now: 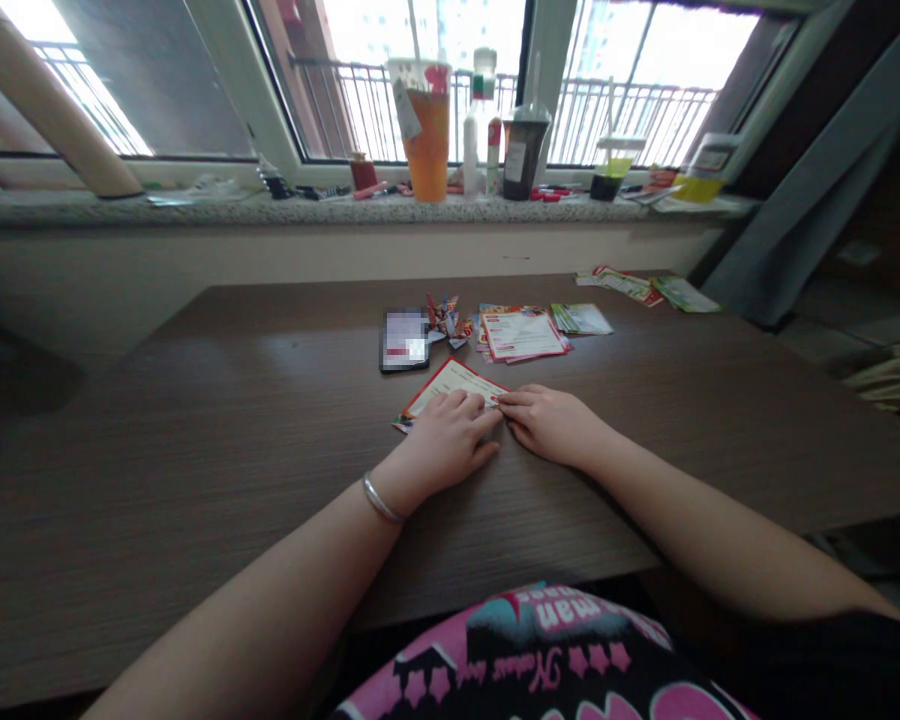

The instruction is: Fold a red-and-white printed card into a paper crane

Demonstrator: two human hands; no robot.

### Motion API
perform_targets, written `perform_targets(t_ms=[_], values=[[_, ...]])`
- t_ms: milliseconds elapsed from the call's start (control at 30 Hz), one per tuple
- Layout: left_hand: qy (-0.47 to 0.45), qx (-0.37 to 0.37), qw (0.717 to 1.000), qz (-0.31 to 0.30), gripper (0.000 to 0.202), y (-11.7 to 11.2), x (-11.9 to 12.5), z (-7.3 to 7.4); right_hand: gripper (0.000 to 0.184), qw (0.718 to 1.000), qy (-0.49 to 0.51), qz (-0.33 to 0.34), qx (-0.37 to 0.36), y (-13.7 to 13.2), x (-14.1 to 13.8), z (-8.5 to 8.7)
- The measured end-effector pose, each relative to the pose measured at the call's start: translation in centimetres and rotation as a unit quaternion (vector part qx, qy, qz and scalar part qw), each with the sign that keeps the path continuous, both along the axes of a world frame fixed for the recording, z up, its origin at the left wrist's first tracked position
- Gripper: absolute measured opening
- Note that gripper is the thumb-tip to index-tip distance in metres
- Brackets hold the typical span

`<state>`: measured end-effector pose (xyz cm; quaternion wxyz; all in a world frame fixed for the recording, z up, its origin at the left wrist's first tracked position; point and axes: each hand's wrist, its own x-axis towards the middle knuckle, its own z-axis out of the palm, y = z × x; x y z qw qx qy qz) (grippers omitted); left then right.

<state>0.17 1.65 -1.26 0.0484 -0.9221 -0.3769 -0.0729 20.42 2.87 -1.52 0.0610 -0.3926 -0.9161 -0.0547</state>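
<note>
A red-bordered sheet of printed paper (450, 378) lies at a slant on the table, its lower part covered by my hands. My left hand (450, 432), a silver bangle at its wrist, rests over the sheet with fingers spread and pressing down on it. At the sheet's right corner, my right hand (547, 422) has its fingers together, pinching the paper's edge. The two hands' fingertips nearly meet there. Just beyond the sheet are a phone (405, 340) with a lit screen and a small folded-paper piece (448, 322) in several colours.
Similar red-bordered sheets (523, 333) are stacked behind my right hand, beside green-and-white papers (582, 319). More papers (626, 285) lie at the table's back right. Along the windowsill (217, 210) stand a tall orange drink cup (427, 140), a dark cup (523, 155) and bottles.
</note>
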Motion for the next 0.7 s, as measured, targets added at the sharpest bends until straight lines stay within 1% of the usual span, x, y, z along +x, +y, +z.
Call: perform_targets(t_ms=[167,300,467,700], values=[[0.003,-0.015,1.000,-0.013,0.037,0.0,-0.5,0.4,0.036,1.000,-0.015,-0.021,-0.003,-0.3,-0.2,0.3],[0.008,-0.006,1.000,-0.019,0.034,-0.1,-1.1,0.7,0.035,0.999,-0.021,-0.029,-0.005,-0.5,-0.4,0.6],[0.024,-0.001,0.999,-0.024,0.030,-0.2,-1.2,1.0,0.035,0.999,-0.021,-0.035,-0.007,-0.5,-0.4,0.8],[0.034,-0.009,0.999,-0.011,0.031,-0.6,-1.5,1.5,0.034,0.999,-0.031,-0.035,-0.008,-0.6,-0.4,1.0]])
